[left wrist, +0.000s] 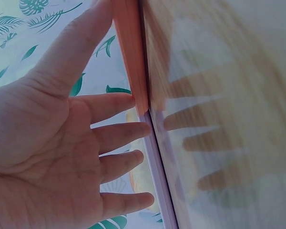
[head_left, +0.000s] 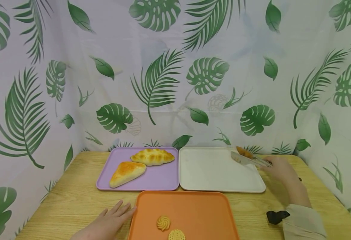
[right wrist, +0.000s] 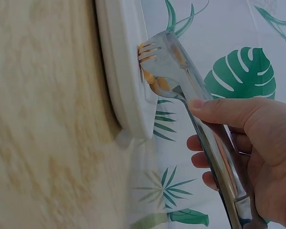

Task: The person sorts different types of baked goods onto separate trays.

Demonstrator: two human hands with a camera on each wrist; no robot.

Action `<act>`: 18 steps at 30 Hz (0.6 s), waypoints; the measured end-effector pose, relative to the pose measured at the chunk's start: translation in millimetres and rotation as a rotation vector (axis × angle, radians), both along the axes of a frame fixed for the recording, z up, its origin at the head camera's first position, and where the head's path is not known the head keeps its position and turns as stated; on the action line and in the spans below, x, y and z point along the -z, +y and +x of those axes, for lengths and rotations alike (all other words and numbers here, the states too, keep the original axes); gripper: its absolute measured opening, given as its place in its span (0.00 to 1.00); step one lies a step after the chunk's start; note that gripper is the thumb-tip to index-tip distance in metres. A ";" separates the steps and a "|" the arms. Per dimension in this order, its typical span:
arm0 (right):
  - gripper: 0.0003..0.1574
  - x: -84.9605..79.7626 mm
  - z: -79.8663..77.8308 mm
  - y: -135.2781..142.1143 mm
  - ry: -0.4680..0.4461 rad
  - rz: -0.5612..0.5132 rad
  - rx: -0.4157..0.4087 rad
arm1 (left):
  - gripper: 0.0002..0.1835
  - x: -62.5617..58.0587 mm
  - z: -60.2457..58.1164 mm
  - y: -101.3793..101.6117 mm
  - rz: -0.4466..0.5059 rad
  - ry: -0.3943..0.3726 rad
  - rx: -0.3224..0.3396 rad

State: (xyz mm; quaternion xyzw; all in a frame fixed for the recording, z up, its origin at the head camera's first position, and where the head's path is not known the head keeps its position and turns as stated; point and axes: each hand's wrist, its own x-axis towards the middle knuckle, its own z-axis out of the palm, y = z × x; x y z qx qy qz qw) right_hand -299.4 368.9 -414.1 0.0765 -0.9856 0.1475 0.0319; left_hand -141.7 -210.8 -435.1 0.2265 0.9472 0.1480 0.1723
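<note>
My right hand (head_left: 279,168) grips a pair of metal tongs (head_left: 255,161) at the right end of the white tray (head_left: 217,173). In the right wrist view, the thumb lies along one arm of the tongs (right wrist: 214,155), with the fingers curled round the other side. Their fork-like and spoon-like tips are close over the tray, with orange-brown showing at them; I cannot tell whether that is food or a reflection. My left hand (head_left: 106,221) lies with fingers extended at the left edge of the orange tray (head_left: 199,210), which bears a swirled cookie (head_left: 163,222) and a round cookie (head_left: 177,235).
On the purple tray (head_left: 160,181) at the back left lie a triangular bread (head_left: 128,173) and a braided bread (head_left: 152,157). A black object (head_left: 277,217) shows beside the right sleeve (head_left: 303,221). Leaf-printed cloth (head_left: 169,136) stands behind the wooden table (head_left: 70,193).
</note>
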 end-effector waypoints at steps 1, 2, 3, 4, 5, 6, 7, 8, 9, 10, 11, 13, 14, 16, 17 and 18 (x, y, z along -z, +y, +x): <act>0.35 -0.5 0.5 -0.1 -0.007 0.003 0.006 | 0.53 0.2 0.2 -0.2 0.000 0.003 0.002; 0.36 -1.5 1.0 -0.1 -0.016 -0.002 0.010 | 0.53 0.2 0.5 -0.3 0.000 0.005 0.002; 0.36 -2.9 1.6 -0.4 -0.022 -0.003 0.014 | 0.53 0.1 0.6 -0.4 0.001 0.006 0.003; 0.37 -4.8 2.6 -1.0 -0.030 -0.008 0.019 | 0.54 0.2 0.7 -0.5 0.002 0.008 0.005; 0.38 -7.0 3.7 -1.7 -0.034 -0.015 0.021 | 0.54 0.3 0.8 -0.6 0.003 0.009 0.007; 0.40 -9.4 4.9 -2.7 -0.034 -0.019 0.027 | 0.54 0.6 0.7 -0.9 -0.002 0.010 0.008; 0.41 -12.1 6.5 -3.9 -0.037 -0.026 0.033 | 0.54 0.4 0.8 -1.0 -0.002 0.008 0.007; 0.41 -14.7 8.0 -5.0 -0.034 -0.033 0.037 | 0.54 0.5 0.7 -1.1 -0.003 0.006 0.006; 0.43 -17.5 10.1 -6.4 -0.031 -0.034 0.041 | 0.54 0.2 0.7 -1.1 -0.004 0.004 0.004; 0.44 -20.4 11.7 -8.1 -0.026 -0.039 0.042 | 0.55 0.2 0.5 -1.2 -0.006 0.002 0.003; 0.44 -23.2 13.2 -9.9 -0.019 -0.041 0.039 | 0.55 0.1 0.5 -1.4 -0.007 0.000 0.001; 0.45 -28.1 15.9 -13.6 -0.002 -0.037 0.026 | 0.54 -1.0 0.7 -1.2 -0.005 -0.006 -0.003; 0.45 -30.6 17.2 -15.7 0.010 -0.032 0.014 | 0.54 -1.1 0.6 -1.0 -0.007 -0.007 -0.003; 0.45 -35.6 19.5 -20.7 0.034 -0.021 -0.015 | 0.54 -1.6 0.5 -0.8 -0.010 -0.012 -0.005; 0.45 -38.1 20.5 -23.7 0.047 -0.011 -0.028 | 0.54 -1.9 0.4 -0.8 -0.011 -0.013 -0.007; 0.45 -40.7 21.8 -26.9 0.058 -0.003 -0.040 | 0.54 -2.3 0.5 -0.7 -0.012 -0.012 -0.007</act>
